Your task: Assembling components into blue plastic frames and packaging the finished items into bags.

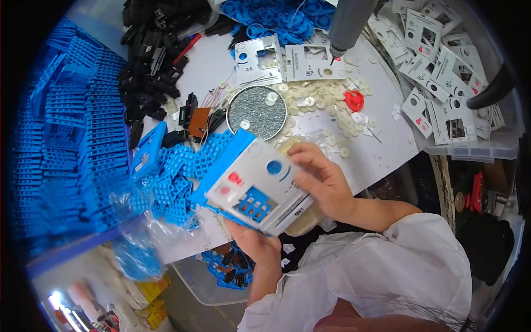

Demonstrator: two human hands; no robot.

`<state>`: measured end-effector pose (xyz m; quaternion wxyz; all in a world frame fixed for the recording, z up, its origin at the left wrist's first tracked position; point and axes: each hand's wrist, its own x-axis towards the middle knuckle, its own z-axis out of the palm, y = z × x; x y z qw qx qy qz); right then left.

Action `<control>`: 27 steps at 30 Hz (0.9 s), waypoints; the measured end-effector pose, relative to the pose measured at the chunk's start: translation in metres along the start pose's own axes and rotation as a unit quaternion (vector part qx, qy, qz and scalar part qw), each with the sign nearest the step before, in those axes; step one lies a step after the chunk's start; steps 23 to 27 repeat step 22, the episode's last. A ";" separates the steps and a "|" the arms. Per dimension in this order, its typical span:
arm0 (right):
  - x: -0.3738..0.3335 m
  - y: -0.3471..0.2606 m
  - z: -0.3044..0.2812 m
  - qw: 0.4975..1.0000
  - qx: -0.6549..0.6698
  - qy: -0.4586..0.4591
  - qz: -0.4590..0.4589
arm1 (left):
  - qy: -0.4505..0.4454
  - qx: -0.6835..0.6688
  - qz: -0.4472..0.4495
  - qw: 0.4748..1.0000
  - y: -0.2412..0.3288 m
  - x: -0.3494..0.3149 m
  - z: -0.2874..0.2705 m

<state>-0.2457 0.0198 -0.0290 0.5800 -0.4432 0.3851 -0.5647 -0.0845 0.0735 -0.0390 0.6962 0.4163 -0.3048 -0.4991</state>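
Note:
Tilted above the near side of the table is a white printed panel [251, 172] with a round hole and a square window. It lies against a blue plastic housing [225, 160], whose blue grid shows through the window. My left hand [255, 242] supports the pair from below at the near edge, its fingers mostly hidden underneath. My right hand [327, 185] grips the right edge, thumb on the panel's face and fingers curled round the side. Just beyond stands a round metal dish [257, 113] of small silver screws with a few white discs on top.
Blue housings [105, 122] stand stacked at left, beside loose blue grid pieces [171, 177]. Black parts [152, 61] lie at the back; white discs [332, 99] spread past the dish. A power screwdriver [348, 27] hangs overhead. At right, a clear bin [459, 149] holds white panels.

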 end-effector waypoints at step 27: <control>0.005 0.000 -0.032 0.953 0.202 -0.111 0.196 | -0.009 0.000 -0.092 0.996 -0.004 -0.029 -0.029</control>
